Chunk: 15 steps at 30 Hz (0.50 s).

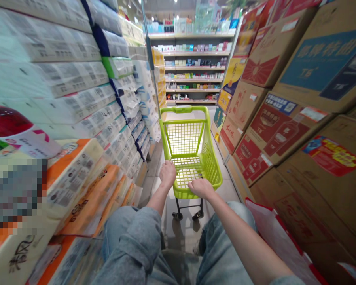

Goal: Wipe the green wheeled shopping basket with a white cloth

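A lime-green plastic shopping cart (212, 158) with lattice walls stands on the floor right ahead of me, on black legs and small wheels. No goods show inside its basket. My left hand (167, 173) is closed at the basket's left edge, near the front corner closest to me. Over the near rim, my right hand (201, 187) is curled with its knuckles up. The undersides of both hands' fingers are hidden. A green handle (184, 109) spans the cart's far end.
Tall stacks of wrapped tissue packs (77, 75) line the left side, with orange packs (86, 202) close by. Printed cardboard cartons (284, 130) rise on the right. A narrow tiled aisle (233, 190) runs between them toward stocked shelves (192, 69). A thin grey pole (150, 53) stands left of the cart.
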{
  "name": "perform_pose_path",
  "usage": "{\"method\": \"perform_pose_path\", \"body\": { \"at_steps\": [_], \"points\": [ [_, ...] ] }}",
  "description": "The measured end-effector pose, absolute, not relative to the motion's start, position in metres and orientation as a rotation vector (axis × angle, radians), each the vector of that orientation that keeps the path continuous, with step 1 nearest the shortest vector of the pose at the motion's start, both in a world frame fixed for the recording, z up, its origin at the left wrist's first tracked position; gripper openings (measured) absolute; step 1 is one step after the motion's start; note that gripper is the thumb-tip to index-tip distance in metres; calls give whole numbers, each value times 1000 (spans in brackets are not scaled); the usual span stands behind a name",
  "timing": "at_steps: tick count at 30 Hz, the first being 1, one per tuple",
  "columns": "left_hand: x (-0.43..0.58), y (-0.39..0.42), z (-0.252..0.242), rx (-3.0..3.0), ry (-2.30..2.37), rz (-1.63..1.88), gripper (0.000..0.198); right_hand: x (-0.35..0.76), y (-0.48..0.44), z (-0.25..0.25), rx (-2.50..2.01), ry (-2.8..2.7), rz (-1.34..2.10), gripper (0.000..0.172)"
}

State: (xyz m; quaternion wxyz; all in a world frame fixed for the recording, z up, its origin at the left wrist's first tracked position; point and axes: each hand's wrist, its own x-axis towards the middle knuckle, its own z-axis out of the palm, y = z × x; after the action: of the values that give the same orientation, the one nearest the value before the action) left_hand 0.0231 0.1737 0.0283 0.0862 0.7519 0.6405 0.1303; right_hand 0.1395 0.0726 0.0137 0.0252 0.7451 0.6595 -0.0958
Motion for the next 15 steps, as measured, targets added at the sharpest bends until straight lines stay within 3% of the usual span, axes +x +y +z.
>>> {"method": "perform_pose_path", "body": {
  "at_steps": [9,15],
  "points": [
    [14,171,30,2200,1888,411,30,137,79,12,2439,1854,-631,45],
    [14,164,24,2094,1859,566,32,120,87,12,2622,1857,-484,52]
  ]
}}
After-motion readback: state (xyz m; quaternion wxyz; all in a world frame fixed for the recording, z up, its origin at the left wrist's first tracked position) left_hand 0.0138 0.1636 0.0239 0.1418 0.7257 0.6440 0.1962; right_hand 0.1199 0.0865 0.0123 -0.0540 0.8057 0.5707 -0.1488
